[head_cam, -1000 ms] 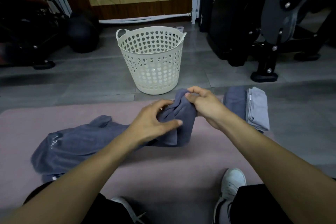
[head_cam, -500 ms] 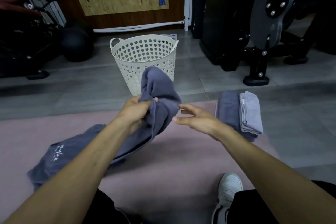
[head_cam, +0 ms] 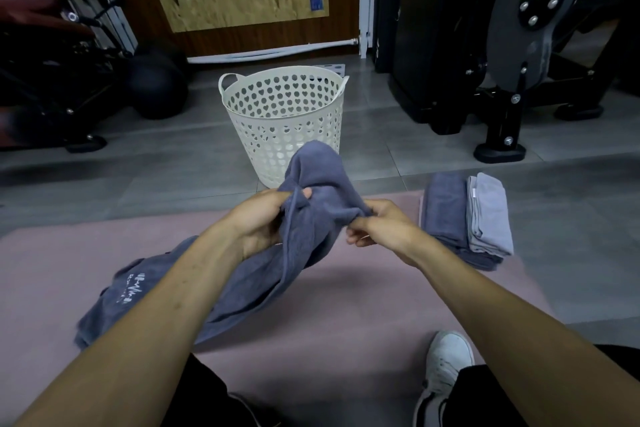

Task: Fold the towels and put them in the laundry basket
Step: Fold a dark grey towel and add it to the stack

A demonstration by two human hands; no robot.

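A blue-grey towel point(head_cam: 311, 204) with white lettering is bunched and lifted at its far end, while its near end trails on the pink mat point(head_cam: 346, 305). My left hand point(head_cam: 258, 218) grips the raised bunch. My right hand point(head_cam: 379, 225) pinches an edge of the same towel just to the right. Behind them on the grey floor stands the white perforated laundry basket point(head_cam: 282, 114), upright, with nothing visible inside it. Two folded towels point(head_cam: 467, 218), one dark and one lighter, lie at the mat's right edge.
Black exercise machines point(head_cam: 519, 45) stand at the back right, and a dark ball point(head_cam: 157, 87) and more equipment at the back left. A wooden wall panel closes the back. My white shoe point(head_cam: 446, 364) rests on the mat near the lower right.
The towel's far end rose off the mat in my left hand. My right hand let go, hung open for a moment, then took hold of the towel's edge again.
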